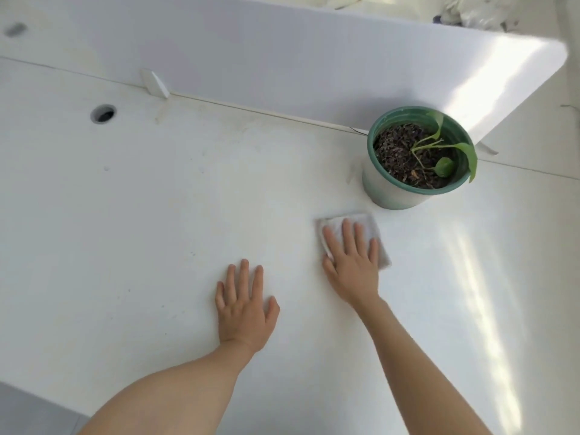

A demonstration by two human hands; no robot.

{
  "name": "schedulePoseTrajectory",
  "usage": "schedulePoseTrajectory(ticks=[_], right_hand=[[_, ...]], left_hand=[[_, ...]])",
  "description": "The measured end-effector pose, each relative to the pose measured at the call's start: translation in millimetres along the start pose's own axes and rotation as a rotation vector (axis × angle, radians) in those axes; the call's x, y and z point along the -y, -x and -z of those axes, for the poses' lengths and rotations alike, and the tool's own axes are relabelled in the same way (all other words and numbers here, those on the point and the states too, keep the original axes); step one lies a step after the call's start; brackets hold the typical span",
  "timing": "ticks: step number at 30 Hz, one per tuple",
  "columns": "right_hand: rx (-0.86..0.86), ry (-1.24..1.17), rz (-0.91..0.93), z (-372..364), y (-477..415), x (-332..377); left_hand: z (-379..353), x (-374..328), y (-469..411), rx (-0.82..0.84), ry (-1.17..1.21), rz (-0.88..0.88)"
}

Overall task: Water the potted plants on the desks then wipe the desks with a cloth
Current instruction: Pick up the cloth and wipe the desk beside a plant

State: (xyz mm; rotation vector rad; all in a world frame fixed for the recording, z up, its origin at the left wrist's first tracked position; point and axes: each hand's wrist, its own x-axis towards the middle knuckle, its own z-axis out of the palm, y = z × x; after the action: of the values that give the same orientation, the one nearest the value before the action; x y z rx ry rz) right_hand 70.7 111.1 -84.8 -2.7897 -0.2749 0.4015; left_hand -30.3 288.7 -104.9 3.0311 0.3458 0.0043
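Wiping the desk [157,233] with a folded cloth [373,233], just in front of the potted plant [439,149].

The right hand [351,262] lies flat on the cloth with its fingers spread, pressing down, so its grip is open with nothing pinched; the left hand [244,312] rests open and empty on the bare desk, well apart from the cloth. The cloth looks soft, thin and light, likely to bunch or slide, so a flat palm over its middle suits it best. The green-rimmed pot [389,193] stands upright close behind the cloth, holding dark soil and a small leafy stem; it could tip if bumped.
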Motion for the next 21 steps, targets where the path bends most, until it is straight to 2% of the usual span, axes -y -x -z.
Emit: schedulePoseTrajectory(ticks=[3, 8, 10, 13, 16, 19, 21], right_hand=[[0.037, 0.053, 0.058, 18, -62, 6], [0.084, 0.045, -0.007, 30, -123, 24], [0.14, 0.076, 0.078, 23, -106, 35], [0.144, 0.186, 0.395, -2, -50, 40], [0.091, 0.274, 0.566, -18, 15, 1], [0.069, 0.311, 0.564, -9, 61, -72], [-0.001, 0.308, 0.363, 10, 64, -121]], left_hand=[[-1, 0, 0, -0.002, -0.004, 0.002], [-2, 1, 0, -0.01, -0.014, 0.0], [-2, 1, 0, -0.005, -0.014, 0.008], [-1, 0, 0, 0.005, -0.006, 0.016], [2, -1, 0, 0.014, -0.003, 0.019], [5, -2, 0, 0.04, 0.003, 0.021], [7, -3, -1, 0.064, 0.002, 0.028]])
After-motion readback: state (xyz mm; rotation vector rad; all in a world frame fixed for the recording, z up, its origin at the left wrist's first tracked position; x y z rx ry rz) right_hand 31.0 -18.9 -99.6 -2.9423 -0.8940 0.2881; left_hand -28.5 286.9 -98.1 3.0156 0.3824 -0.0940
